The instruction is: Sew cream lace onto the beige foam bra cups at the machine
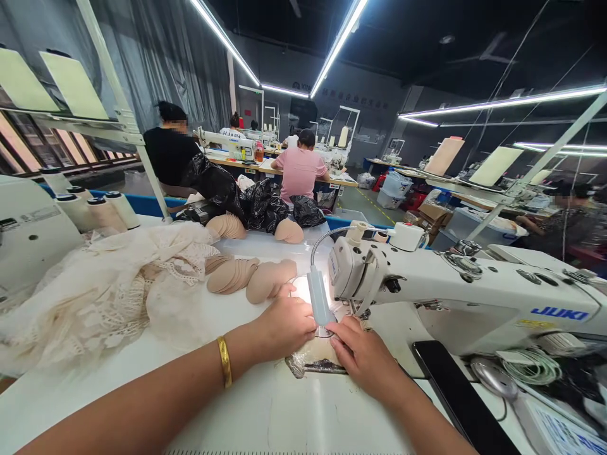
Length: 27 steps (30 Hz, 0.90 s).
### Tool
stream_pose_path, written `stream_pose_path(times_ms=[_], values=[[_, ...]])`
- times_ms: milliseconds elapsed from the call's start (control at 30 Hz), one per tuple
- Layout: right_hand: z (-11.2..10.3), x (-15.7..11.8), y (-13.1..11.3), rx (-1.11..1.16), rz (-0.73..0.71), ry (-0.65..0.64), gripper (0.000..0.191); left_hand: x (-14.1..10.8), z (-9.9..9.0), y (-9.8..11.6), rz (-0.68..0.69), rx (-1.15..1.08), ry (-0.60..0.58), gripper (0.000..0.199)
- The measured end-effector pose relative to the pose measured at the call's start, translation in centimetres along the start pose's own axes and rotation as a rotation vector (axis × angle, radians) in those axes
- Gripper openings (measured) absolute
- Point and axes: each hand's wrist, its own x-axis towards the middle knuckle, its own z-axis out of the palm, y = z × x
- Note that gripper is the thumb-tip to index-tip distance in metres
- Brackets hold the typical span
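My left hand [287, 322], with a gold bracelet [224, 361] at its wrist, is curled closed left of the sewing machine's needle area. A pale piece [300, 287], washed out by lamp light, lies by its fingertips. My right hand [364, 351] is bent in from the other side, its thumb and fingertips near the needle plate. What the fingers pinch is hidden. Between the hands hangs a grey lamp head [319, 300] on a bendy neck, in front of the white sewing machine [370, 268]. Beige oval pads [232, 276] lie fanned left of my left hand.
Cream lace fabric [118, 284] is heaped on the left of the white table [227, 411]. A black phone [458, 392] lies right of my right hand. Thread cones [73, 82] stand on racks. Black plastic bags [265, 205] lie beyond the table; other people sit at machines.
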Motion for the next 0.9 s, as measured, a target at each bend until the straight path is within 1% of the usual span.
stream_pose_path(times_ms=[100,167,233,300,367,467,533,567,633,700,733,767,800,900], values=[[0.1,-0.2,0.2,-0.014,0.024,-0.017,0.027,0.2,0.3,-0.2,-0.018,0.001,-0.031,0.014],[0.2,-0.3,0.4,-0.022,0.023,-0.004,0.028,0.0,0.6,0.2,-0.056,0.03,-0.074,0.015],[0.4,-0.3,0.7,-0.033,0.015,0.023,0.029,-0.5,0.8,1.1,-0.101,0.086,-0.113,0.011],[0.7,-0.4,1.1,-0.042,0.01,0.056,0.03,-1.5,0.7,2.6,-0.113,0.141,-0.148,0.006],[1.0,-0.6,1.6,-0.04,0.006,0.085,0.032,-3.0,-0.1,4.1,-0.097,0.15,-0.18,0.018],[1.5,-1.1,2.5,-0.016,-0.008,0.093,0.033,-6.1,-2.7,5.7,-0.121,0.092,-0.248,0.035],[2.0,-1.6,3.4,-0.003,-0.03,0.095,0.031,-8.6,-4.9,6.1,-0.225,0.079,-0.278,0.038],[2.4,-1.8,3.9,0.001,-0.049,0.098,0.03,-9.9,-6.0,6.1,-0.308,0.088,-0.286,0.04],[3.0,-1.9,5.0,-0.002,-0.06,0.151,0.029,-12.5,-7.7,6.0,-0.515,0.12,-0.292,0.049],[3.4,-1.8,5.6,0.002,-0.089,0.192,0.028,-14.8,-8.5,6.1,-0.721,0.121,-0.321,0.05],[3.4,-1.6,5.6,0.009,-0.107,0.202,0.027,-15.7,-8.5,6.2,-0.785,0.105,-0.34,0.045],[3.3,-1.5,5.4,0.02,-0.125,0.2,0.026,-16.5,-8.2,6.4,-0.815,0.079,-0.355,0.039],[3.1,-1.3,5.0,0.033,-0.143,0.178,0.024,-17.1,-7.7,6.8,-0.809,0.048,-0.36,0.033],[2.8,-1.2,2.3,0.098,-0.2,0.049,0.02,-17.6,-5.5,8.2,-0.663,-0.041,-0.32,0.025]])
